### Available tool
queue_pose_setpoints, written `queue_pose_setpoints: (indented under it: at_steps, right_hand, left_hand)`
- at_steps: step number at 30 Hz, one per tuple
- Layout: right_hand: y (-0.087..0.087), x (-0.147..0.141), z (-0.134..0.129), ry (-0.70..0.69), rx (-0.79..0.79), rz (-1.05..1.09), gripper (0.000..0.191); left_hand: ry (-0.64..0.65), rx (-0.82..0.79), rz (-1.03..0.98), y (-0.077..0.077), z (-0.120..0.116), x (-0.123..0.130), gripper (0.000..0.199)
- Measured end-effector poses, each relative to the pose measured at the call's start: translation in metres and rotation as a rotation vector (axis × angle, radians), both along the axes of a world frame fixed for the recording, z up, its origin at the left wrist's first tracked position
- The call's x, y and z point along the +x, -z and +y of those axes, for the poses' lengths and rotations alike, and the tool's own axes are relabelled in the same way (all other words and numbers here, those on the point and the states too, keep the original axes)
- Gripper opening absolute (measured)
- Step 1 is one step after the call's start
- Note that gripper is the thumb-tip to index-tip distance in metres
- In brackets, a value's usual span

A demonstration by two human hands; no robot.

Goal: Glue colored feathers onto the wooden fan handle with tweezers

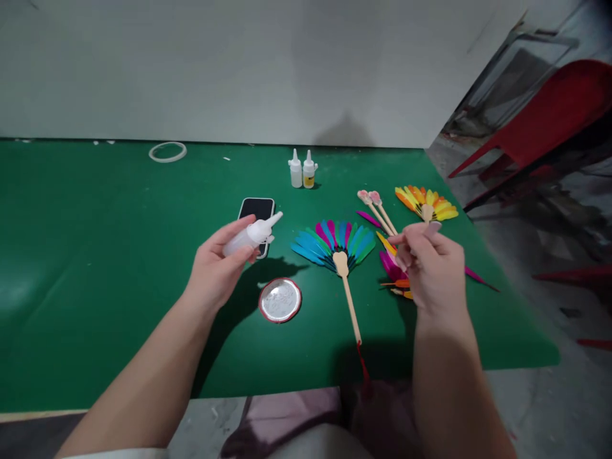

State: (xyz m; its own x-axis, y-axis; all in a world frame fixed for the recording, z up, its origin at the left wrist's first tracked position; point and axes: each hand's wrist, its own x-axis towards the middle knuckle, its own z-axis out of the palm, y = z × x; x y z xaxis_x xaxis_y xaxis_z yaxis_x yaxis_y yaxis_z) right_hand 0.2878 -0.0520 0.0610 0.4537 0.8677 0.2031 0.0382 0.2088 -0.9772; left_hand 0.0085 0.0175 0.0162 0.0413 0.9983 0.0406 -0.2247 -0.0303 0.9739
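My left hand (pixel 215 261) is wrapped around a white squeeze bottle (pixel 243 239), its pointed nozzle tilted up to the right. Above the loose feathers (pixel 394 268), my right hand (pixel 430 264) is closed in a pinch. A small pale, round-ended piece (pixel 433 229) shows at its fingers, too little of it to name. Between the hands lies a feather fan (pixel 340 245) of blue, green and magenta feathers, with a wooden handle and a red tassel. A round metal lid (pixel 280 299) with a red rim rests left of the fan.
Behind my left hand lies a phone (pixel 257 207). Two small bottles (pixel 303 172) stand near the wall. Two wooden handles (pixel 377 207) and a yellow-orange feather fan (pixel 427 203) lie at right. A white ring (pixel 167 152) is at back left, a red chair (pixel 549 121) beyond the table.
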Motion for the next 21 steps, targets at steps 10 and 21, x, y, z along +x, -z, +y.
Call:
queue_pose_setpoints:
  at_steps: [10, 21]
  right_hand:
    - [0.028, -0.033, -0.001, -0.208, -0.155, 0.014, 0.064]
    - [0.054, -0.055, -0.004, -0.328, -0.322, 0.057, 0.072]
  left_hand:
    - [0.164, -0.031, -0.149, 0.000, 0.002, -0.005, 0.040]
    - [0.181, 0.183, -0.052, -0.011, -0.012, 0.005, 0.024]
